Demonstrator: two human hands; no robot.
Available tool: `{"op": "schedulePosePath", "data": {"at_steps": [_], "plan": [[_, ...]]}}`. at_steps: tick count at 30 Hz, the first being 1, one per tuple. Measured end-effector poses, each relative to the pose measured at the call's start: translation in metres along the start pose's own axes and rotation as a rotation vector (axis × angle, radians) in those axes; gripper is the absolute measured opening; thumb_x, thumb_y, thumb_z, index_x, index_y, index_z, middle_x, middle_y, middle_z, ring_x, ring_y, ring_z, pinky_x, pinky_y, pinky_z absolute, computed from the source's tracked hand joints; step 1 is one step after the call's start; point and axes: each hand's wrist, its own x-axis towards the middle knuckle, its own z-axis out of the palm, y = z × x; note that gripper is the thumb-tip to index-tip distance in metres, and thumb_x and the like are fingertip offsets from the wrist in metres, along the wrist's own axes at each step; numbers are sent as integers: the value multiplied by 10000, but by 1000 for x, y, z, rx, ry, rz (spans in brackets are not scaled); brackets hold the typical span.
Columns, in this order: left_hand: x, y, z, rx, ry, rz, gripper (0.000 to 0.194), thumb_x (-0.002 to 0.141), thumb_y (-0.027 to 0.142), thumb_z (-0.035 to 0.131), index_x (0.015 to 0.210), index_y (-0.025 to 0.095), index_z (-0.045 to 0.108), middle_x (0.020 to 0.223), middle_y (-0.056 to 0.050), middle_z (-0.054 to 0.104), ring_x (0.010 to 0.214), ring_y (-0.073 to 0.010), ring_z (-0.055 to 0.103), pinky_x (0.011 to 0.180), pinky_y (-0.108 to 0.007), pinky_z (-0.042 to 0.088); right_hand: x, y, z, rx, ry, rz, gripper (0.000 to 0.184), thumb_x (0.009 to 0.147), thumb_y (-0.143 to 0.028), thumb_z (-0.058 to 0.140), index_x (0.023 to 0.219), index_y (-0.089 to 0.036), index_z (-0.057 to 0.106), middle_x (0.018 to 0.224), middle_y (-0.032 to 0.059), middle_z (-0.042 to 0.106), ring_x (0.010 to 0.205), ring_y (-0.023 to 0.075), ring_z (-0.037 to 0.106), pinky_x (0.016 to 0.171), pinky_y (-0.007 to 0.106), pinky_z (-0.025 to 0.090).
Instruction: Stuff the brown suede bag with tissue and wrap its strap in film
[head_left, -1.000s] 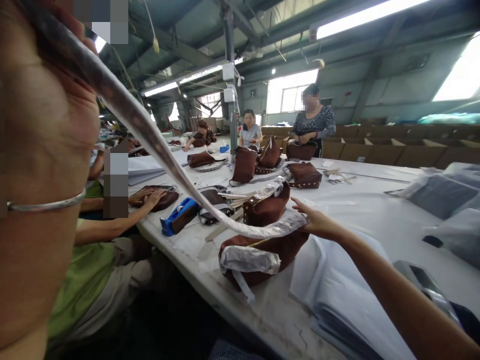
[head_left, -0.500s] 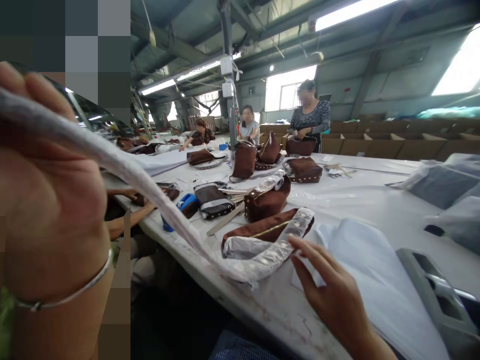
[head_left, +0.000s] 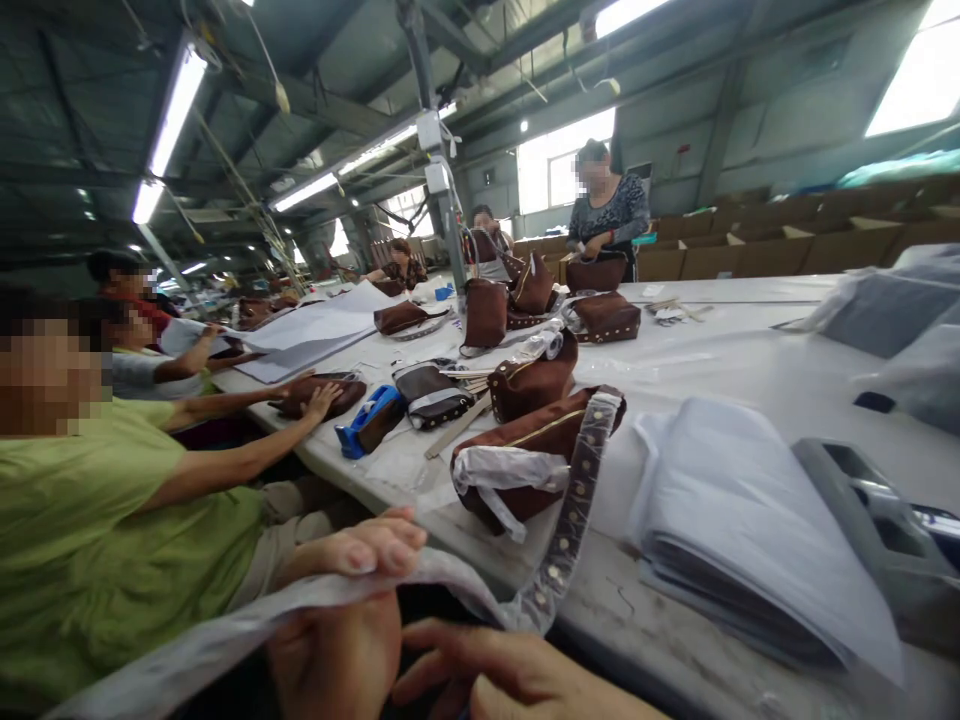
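A brown leather bag [head_left: 536,445] lies on the white table [head_left: 750,370] in front of me, its mouth stuffed with white paper. Its long strap [head_left: 571,505], wrapped in clear plastic, hangs off the table edge and runs left across the bottom of the view. My left hand [head_left: 352,600] is low at the bottom centre, fingers curled over the wrapped strap. My right hand [head_left: 502,675] sits just right of it below the strap, with fingers stretched out to the left and nothing visibly gripped.
A stack of white sheets [head_left: 750,520] lies right of the bag, a grey tray [head_left: 877,500] beyond it. More brown bags [head_left: 532,380], a blue tape dispenser [head_left: 369,420] and rulers sit further back. A person in green [head_left: 112,520] reaches onto the table at left; other people work behind.
My left hand has come down from high at the left to the bottom centre, bringing the strap low. My right hand has pulled back from the bag to beside it.
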Motion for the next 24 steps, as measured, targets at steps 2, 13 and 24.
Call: {"op": "schedulePosePath", "data": {"at_steps": [2,13,24], "plan": [[-12,-12,4,18,-161,-12,174,884,340,702,777,228,621,757,46,706,742,-135,685,879,-292,583,9,8,4,272,100,-54,689,831,-742,551,1321,-261,616,1074,66,675,802,116,632,643,173,478],[-44,-67,-44,171,-453,-630,414,780,415,794,1153,253,720,1370,-92,607,1227,-290,598,992,-368,537,10,19,-38,721,690,-140,249,748,-299,842,840,-116,700,706,-9,604,610,51,519,584,145,480],[-33,-31,-53,118,-655,-1192,539,906,594,574,968,80,721,810,-110,707,696,-161,638,630,-230,478,1,24,-60,115,719,-108,365,885,-483,670,768,-138,656,709,17,604,687,122,516,692,263,431]]}}
